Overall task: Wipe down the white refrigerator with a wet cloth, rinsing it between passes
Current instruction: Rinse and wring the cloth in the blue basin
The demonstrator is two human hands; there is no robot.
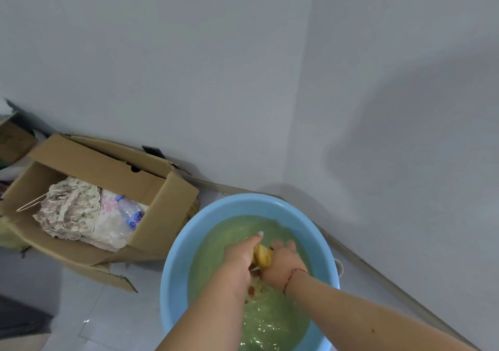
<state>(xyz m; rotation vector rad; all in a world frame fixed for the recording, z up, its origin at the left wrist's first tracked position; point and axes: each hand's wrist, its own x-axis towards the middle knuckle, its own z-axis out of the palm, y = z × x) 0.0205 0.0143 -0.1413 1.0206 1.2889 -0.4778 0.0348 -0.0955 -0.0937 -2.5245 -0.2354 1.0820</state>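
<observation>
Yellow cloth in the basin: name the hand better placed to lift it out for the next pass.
Right hand, probably: its fingers wrap the yellow cloth above the water in the blue basin. The left hand grips it too, thumb extended.

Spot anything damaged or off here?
The box beside the basin is battered: its front flap is torn and splayed on the floor. The water looks greenish. No spill is visible.
</observation>
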